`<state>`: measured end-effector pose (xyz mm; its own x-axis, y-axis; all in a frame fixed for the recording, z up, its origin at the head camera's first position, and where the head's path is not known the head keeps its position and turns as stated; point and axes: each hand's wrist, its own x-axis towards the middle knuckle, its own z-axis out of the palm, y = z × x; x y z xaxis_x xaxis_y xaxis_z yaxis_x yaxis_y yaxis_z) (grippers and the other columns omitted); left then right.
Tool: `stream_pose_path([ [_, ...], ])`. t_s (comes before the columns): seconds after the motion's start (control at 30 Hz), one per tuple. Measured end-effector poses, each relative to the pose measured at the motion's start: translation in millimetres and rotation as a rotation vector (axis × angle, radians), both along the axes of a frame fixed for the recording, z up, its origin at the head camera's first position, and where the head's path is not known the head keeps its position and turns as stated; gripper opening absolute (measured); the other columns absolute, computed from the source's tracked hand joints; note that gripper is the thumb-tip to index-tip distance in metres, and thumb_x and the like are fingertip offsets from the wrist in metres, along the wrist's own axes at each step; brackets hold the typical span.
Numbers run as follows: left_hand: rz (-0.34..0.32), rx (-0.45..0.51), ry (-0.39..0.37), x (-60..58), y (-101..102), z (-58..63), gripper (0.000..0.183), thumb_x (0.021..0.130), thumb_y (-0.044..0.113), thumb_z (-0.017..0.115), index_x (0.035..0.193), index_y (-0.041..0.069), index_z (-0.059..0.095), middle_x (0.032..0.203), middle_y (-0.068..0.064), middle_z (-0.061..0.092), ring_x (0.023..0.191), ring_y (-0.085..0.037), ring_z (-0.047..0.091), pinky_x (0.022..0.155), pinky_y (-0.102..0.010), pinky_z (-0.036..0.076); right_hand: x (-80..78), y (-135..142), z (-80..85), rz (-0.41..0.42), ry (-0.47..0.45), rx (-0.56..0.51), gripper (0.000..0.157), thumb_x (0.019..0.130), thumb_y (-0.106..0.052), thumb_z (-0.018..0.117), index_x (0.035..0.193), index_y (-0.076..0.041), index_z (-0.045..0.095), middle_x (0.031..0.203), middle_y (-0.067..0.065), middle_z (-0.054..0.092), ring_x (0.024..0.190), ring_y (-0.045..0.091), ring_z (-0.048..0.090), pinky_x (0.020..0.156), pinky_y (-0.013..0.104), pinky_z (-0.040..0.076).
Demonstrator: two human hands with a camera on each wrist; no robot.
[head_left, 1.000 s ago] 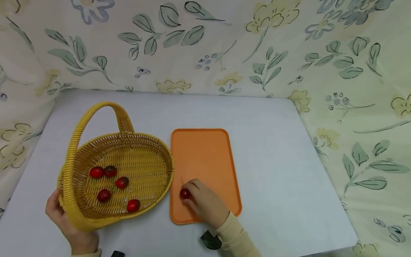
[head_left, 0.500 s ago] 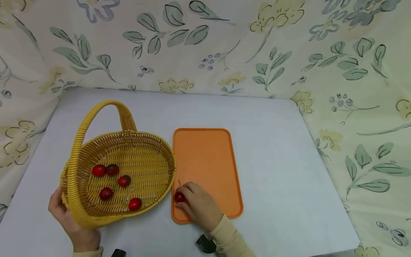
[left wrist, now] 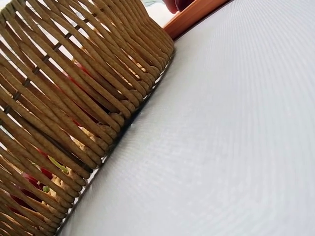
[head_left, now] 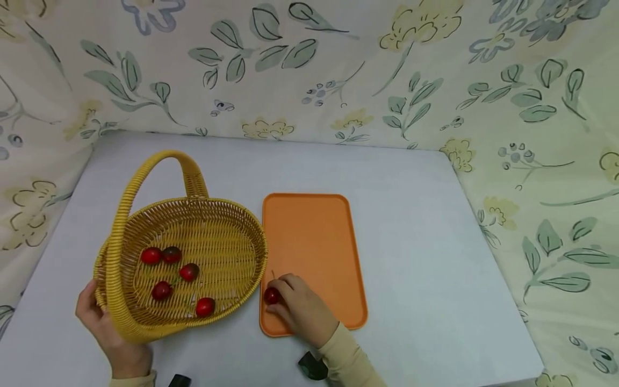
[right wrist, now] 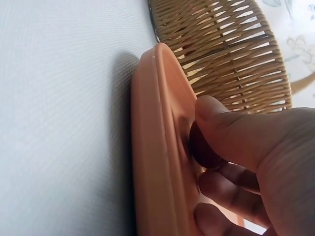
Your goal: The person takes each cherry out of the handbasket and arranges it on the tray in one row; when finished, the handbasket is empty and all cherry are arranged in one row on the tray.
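Observation:
A yellow wicker basket (head_left: 258, 258) with a tall handle stands on the left of the table. Several red cherries (head_left: 188, 272) lie on its bottom. My left hand (head_left: 113, 338) holds the basket's outer left end; part of its fingers is hidden behind the wicker. To the right, my right hand (head_left: 304, 312) pinches a dark red cherry (head_left: 272, 295) between thumb and fingers, low over the near left corner of an orange tray (head_left: 314, 236). In the right wrist view the thumb covers part of that cherry (right wrist: 202, 147), its underside close to the tray floor.
The basket's right rim comes right up to the tray's left edge. White cloth covers the table (head_left: 425, 258), stretching right of the tray. Floral fabric (head_left: 338, 70) hangs behind and along the sides. A small dark object (head_left: 312, 366) sits by the right sleeve.
My right hand has slid left with the cherry, closer to the tray's left edge, and then stays about there. My left hand stays at the basket. The head view has shifted slightly.

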<state>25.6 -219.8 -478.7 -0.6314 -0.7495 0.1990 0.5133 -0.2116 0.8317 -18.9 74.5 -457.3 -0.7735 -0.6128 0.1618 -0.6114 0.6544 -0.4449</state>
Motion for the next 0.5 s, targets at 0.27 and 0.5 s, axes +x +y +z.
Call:
stream_pose_path([
  [0.27, 0.000, 0.019, -0.005, 0.8, -1.1, -1.8, 0.037, 0.100, 0.002, 0.041, 0.135, 0.004, 0.031, 0.141, -0.019, 0.031, 0.126, -0.028, 0.039, 0.096, -0.025, 0.043, 0.3, 0.4, -0.3, -0.001, -0.014, 0.017, 0.036, 0.090, -0.036, 0.065, 0.118, -0.015, 0.057, 0.109, -0.003, 0.055, 0.097, 0.008, 0.053, 0.083, 0.019, 0.048],
  [0.5, -0.007, 0.026, 0.031, 2.0, -0.1, -3.5, 0.036, 0.102, 0.008, 0.036, 0.137, 0.005, 0.031, 0.142, -0.024, 0.034, 0.122, -0.032, 0.044, 0.093, -0.026, 0.045, -0.7, 4.9, 7.6, 0.021, -0.010, -0.004, 0.043, 0.088, -0.034, 0.068, 0.123, -0.012, 0.055, 0.113, 0.001, 0.052, 0.102, 0.013, 0.050, 0.084, 0.021, 0.049],
])
